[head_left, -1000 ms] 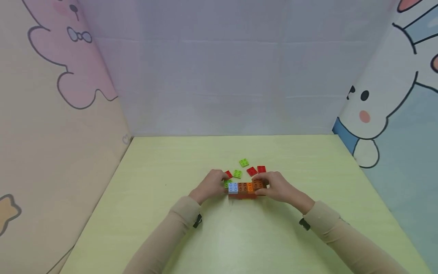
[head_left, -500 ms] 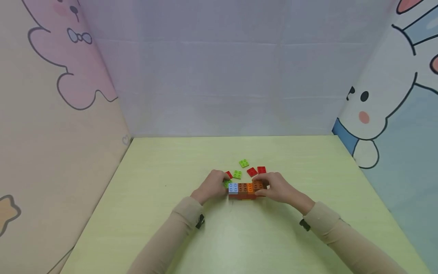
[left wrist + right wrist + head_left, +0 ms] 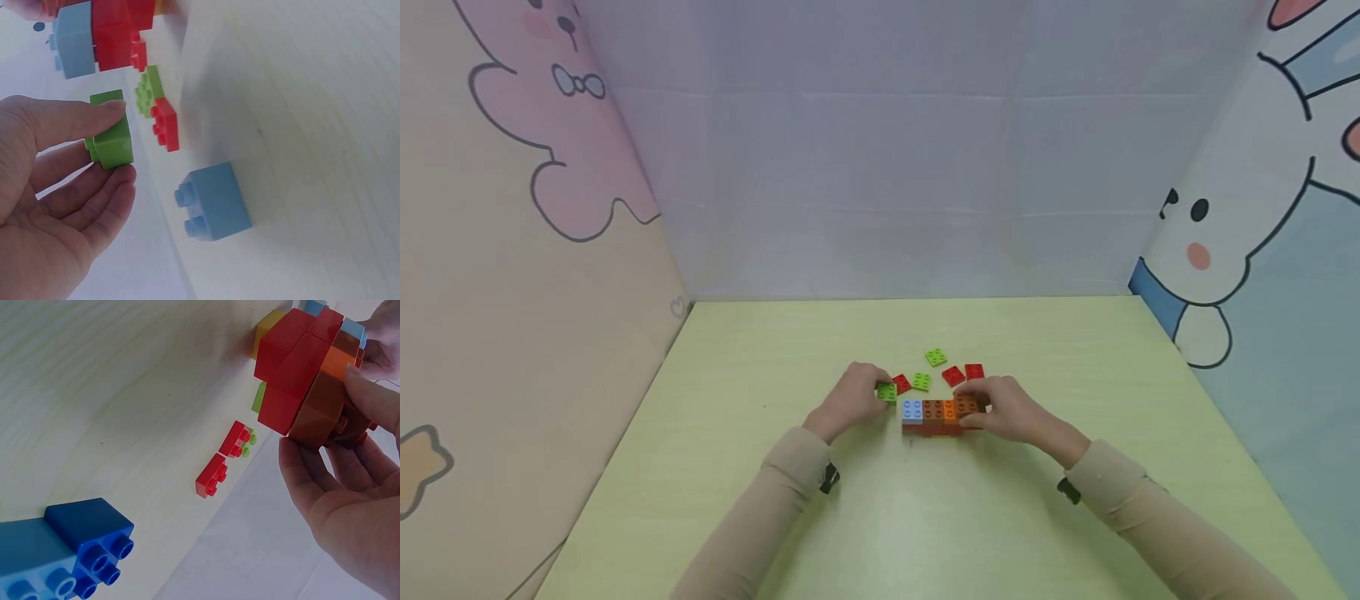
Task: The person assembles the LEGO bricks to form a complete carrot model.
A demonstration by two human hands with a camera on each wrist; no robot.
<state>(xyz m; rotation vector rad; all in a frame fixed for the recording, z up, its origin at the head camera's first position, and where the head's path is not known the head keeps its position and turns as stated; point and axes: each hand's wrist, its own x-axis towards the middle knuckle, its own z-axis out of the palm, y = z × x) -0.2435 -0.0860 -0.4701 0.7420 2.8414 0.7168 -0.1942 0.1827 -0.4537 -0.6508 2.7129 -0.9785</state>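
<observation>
Green block (image 3: pixel 887 392) pinched by the left hand (image 3: pixel 850 402), left of the brick stack (image 3: pixel 931 413); right hand (image 3: pixel 1011 410) grips the stack's right end.

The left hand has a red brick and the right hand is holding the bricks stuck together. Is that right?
Nearly: the left hand holds a green brick, not a red one, as the left wrist view shows. The right hand does hold the joined bricks.

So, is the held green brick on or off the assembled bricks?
Off: left wrist view shows a gap between the green brick and the assembled bricks.
</observation>
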